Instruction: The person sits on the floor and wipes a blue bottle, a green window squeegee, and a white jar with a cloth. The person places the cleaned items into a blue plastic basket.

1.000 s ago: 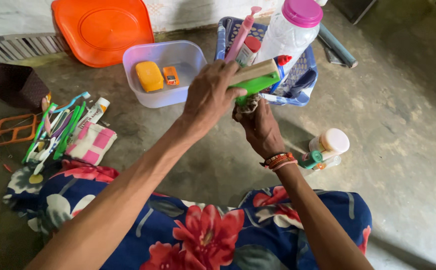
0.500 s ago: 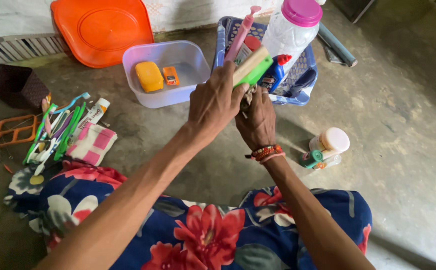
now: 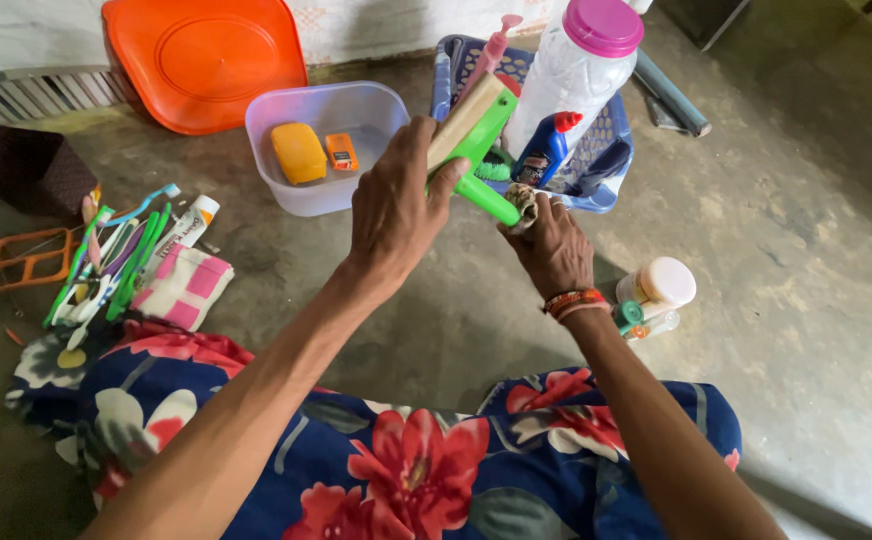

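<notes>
Two hands hold one green plastic brush (image 3: 478, 150): left hand (image 3: 396, 215) wraps its flat head, right hand (image 3: 553, 250) pinches a rag (image 3: 526, 203) on its smooth round handle.

Both arms reach forward, left hand (image 3: 393, 205) gripping closed, right hand (image 3: 551, 245) clenched just beside it

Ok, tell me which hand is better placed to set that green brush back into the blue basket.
Left, probably. The left hand grips the green brush by its head, right beside the blue basket. The right hand sits lower, pinching a small wad at the handle's end.
</notes>
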